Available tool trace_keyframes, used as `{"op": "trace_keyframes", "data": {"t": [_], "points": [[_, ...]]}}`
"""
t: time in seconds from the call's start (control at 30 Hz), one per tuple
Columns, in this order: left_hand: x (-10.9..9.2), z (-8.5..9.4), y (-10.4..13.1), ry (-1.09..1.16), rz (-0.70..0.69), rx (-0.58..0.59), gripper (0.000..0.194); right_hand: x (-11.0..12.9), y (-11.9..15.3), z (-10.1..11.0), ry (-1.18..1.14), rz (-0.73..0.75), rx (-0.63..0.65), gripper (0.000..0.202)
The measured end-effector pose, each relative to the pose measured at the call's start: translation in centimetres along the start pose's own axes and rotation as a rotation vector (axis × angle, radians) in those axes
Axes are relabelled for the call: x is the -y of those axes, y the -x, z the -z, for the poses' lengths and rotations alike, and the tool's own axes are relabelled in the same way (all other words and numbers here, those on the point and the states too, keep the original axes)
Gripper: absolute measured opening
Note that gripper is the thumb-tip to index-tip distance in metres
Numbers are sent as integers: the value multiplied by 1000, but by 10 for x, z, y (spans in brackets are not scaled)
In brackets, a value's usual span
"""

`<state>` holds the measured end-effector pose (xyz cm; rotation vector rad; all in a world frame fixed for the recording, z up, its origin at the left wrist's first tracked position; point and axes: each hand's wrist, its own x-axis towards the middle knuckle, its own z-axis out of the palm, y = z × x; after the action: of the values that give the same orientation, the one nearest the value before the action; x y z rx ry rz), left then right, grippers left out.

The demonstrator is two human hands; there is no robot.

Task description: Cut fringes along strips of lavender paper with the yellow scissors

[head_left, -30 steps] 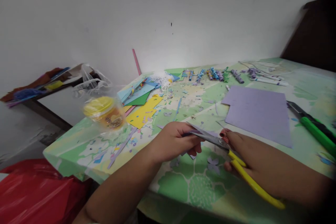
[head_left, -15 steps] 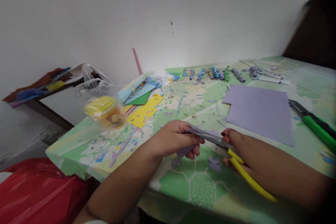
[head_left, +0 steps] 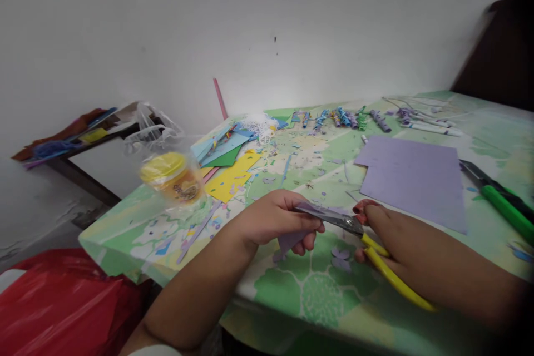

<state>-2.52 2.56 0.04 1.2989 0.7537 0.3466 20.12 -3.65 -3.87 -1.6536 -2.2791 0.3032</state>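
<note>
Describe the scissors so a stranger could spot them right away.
Find the green floral tablecloth. Near its front edge, the right hand holds the scissors, blades at the left hand. Yellow handles set them apart from the green-and-black cutter farther right.

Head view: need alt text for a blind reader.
A person's right hand holds yellow-handled scissors, blades at purple paper pinched in the left hand, over a floral tablecloth strewn with paper scraps. A purple sheet and green-handled cutter lie right; coloured sheets and a yellow-lidded tub are left, small paper rolls behind.
</note>
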Motion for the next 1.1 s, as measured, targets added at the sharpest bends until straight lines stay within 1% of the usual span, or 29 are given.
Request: {"op": "trace_keyframes", "data": {"t": [0.13,0.23,0.3,0.43,0.63,0.87,1.1], "points": [[-5,-3,2,-82,-10,-61,11,0,2,5,-30,-7,-32,39],[-5,-4,1,-97,-50,-129,11,1,1,7,-71,-24,-9,42],[-5,-6,1,-109,-69,-147,9,1,1,7,-91,-29,7,42],[-4,-8,1,-117,-88,-147,2,1,1,4,-100,-23,33,37],[-6,-11,1,-155,-71,-156,5,-1,2,2,-95,-38,80,34],[-4,-11,2,-199,-96,-148,9,1,1,4,-89,-56,138,33],[-4,-10,4,-173,-143,-140,7,1,4,0,-67,-4,61,36]]}}
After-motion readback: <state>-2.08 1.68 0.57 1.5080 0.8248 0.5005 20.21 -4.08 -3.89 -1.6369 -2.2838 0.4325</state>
